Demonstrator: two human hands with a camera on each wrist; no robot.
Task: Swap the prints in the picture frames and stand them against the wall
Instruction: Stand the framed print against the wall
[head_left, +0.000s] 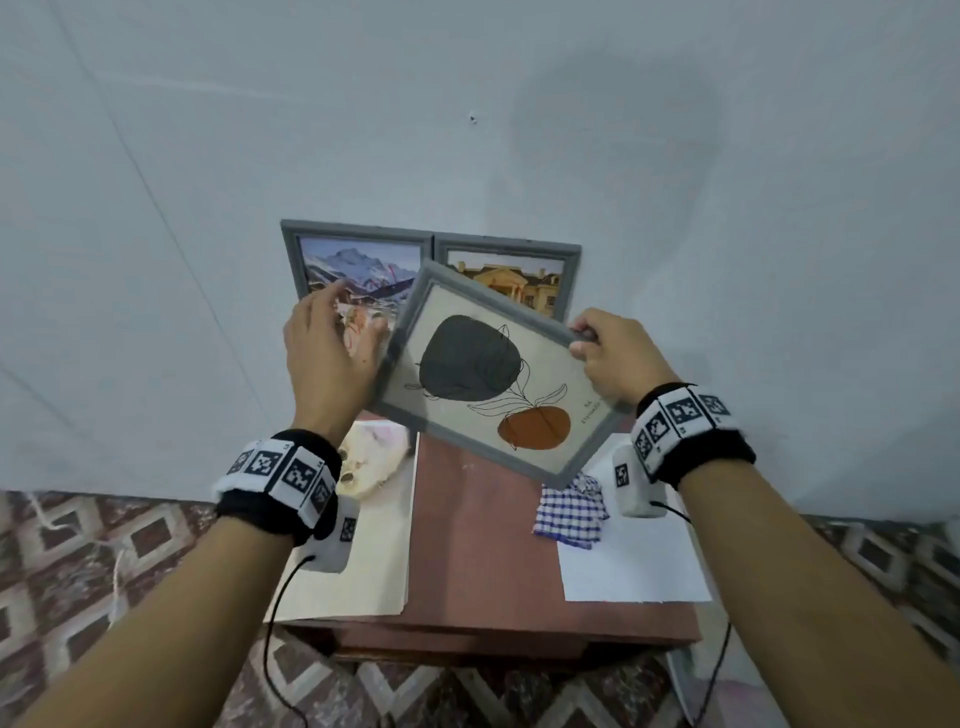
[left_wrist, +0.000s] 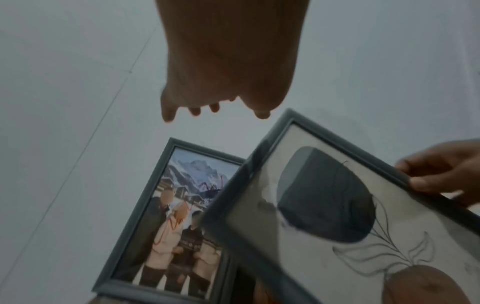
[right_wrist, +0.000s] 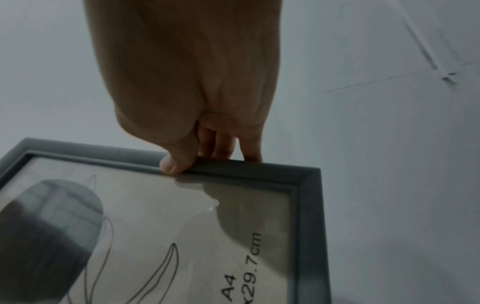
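A grey frame with an abstract print of a dark blob and an orange shape hangs tilted above the table. My right hand pinches its upper right edge, thumb on the front and fingers behind. My left hand hovers at the frame's upper left corner with fingers loosely spread and holds nothing; in the left wrist view its fingertips stay clear of the frame. Behind, a frame with a mountain photo and a frame with a building photo lean side by side on the wall.
A brown table stands below against the pale wall. On it lie a beige folder and a cream object at left, and a blue checked cloth and a white sheet at right. Patterned carpet surrounds it.
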